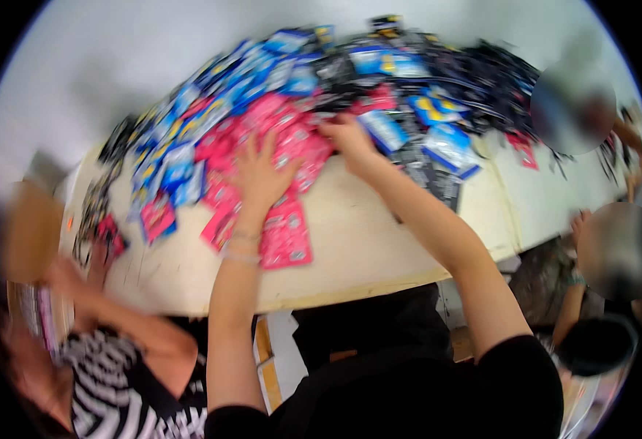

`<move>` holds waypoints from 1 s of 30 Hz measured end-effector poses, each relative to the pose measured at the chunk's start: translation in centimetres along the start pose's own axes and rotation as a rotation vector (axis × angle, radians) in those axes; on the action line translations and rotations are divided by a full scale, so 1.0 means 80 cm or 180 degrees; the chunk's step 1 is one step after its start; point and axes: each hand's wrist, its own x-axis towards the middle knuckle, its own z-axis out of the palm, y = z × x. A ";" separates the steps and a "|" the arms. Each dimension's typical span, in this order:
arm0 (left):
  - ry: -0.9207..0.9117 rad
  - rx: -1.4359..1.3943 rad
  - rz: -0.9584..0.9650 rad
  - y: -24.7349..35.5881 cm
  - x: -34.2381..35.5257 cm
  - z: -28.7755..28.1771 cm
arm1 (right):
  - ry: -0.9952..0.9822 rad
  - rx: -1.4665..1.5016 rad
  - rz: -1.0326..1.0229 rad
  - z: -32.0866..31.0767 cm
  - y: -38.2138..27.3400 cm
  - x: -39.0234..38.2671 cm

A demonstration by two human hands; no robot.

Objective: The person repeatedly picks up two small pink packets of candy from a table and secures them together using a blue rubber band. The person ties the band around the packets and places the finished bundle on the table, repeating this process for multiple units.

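My left hand [262, 174] lies flat with its fingers spread on a heap of pink packets [222, 146]. Up and to the right of it, my right hand [349, 140] reaches into the pile with its fingers drawn together. Its fingertips meet the border of the pink and black packets, and motion blur hides what they hold, if anything. A pink packet [286, 238] sits just below my left hand, on the pale table. Close to the right hand rests a blue-and-white packet [384, 132].
Blue packets [222, 84] and black packets [482, 84] spread in a long heap along the table's [365, 241] far side. To the left, a person in a striped top [116, 388] has their hands by the table. Other people's hands show at the right.
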 end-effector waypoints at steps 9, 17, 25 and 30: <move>0.0060 -0.0116 -0.0659 -0.011 0.037 0.023 | 0.0338 0.0337 0.0074 0.064 0.009 0.048; 0.0031 -0.0078 0.0110 -0.018 0.008 0.027 | -0.0633 0.1532 0.0921 0.066 0.019 0.026; 0.0330 -0.0788 0.0325 -0.046 -0.001 0.005 | 0.0154 0.1699 0.0997 0.090 0.026 0.032; -0.0649 -0.0469 0.0380 0.025 -0.104 -0.103 | 0.0364 0.1339 0.0591 0.067 0.051 0.036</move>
